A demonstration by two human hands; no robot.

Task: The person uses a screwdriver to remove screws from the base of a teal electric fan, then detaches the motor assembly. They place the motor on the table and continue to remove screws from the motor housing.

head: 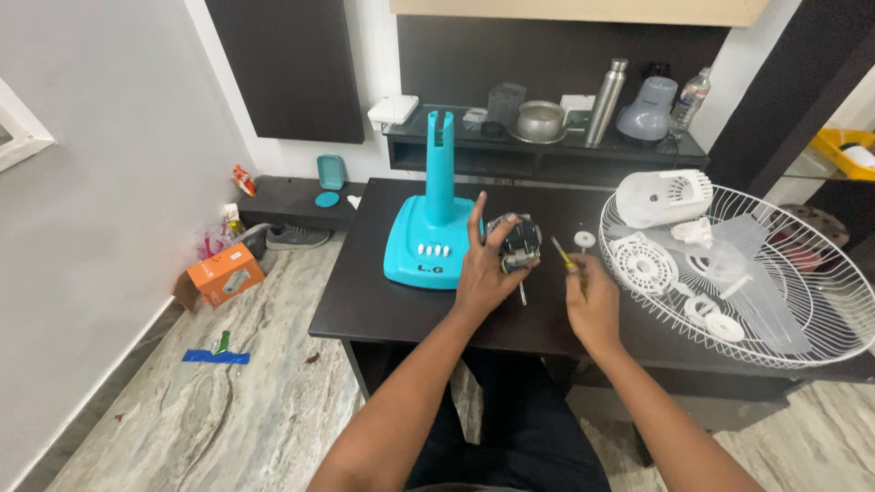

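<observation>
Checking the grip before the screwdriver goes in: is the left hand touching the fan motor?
Touching. The head view shows the left hand with fingers wrapped around the fan motor.

Bare bench (401,305) lies open at lower centre of the frame, in front of both hands. At centre left the turquoise fan base (430,232) blocks passage. The white wire guard (775,301), filled with white plastic parts (643,262), crowds the right side. A narrow bare strip stays free between the motor (517,242) and the guard.
</observation>
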